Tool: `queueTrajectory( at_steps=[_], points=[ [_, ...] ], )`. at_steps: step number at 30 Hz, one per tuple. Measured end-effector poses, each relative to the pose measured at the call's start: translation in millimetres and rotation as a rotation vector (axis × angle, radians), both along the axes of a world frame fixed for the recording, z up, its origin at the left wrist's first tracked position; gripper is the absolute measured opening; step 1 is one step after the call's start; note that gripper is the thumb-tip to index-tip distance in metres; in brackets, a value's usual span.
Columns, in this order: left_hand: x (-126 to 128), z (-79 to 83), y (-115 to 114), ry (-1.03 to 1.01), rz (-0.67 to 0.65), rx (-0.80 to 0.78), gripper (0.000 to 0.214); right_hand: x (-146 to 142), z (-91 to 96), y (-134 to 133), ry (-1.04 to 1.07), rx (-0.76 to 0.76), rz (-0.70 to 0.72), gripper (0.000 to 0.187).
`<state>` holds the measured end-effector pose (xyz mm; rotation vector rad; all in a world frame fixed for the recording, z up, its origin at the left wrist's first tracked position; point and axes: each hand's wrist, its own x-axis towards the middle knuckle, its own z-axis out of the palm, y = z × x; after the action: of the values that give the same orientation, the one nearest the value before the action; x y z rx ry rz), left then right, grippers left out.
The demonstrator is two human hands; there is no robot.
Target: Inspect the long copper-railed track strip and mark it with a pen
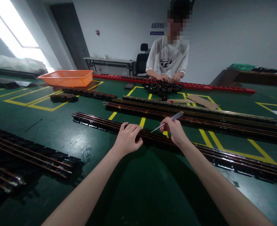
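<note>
My left hand rests on the near long black rail with copper strips, fingers curled over its top edge. My right hand is closed around a small screwdriver with a clear handle; its thin tip points left and down at the rail between my two hands. The rail runs from the middle left to the far right across the green table.
More long rails lie behind the near one, and others at the left. An orange basket stands at the back left. Across the table a person in a white shirt handles a pile of small black parts. Cardboard lies nearby.
</note>
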<state>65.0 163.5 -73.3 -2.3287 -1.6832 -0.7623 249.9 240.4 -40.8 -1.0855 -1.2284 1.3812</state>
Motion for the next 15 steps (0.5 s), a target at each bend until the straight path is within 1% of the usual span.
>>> queueTrajectory(
  at_steps=[6, 15],
  points=[
    [1.0, -3.7, 4.1, 0.043, 0.07, 0.009, 0.021, 0.3, -0.9, 0.4, -0.004, 0.005, 0.01, 0.018],
    [3.9, -5.4, 4.4, 0.083, 0.13, 0.023, 0.019, 0.6, -3.6, 0.3, 0.022, 0.101, 0.041, 0.017]
  ],
)
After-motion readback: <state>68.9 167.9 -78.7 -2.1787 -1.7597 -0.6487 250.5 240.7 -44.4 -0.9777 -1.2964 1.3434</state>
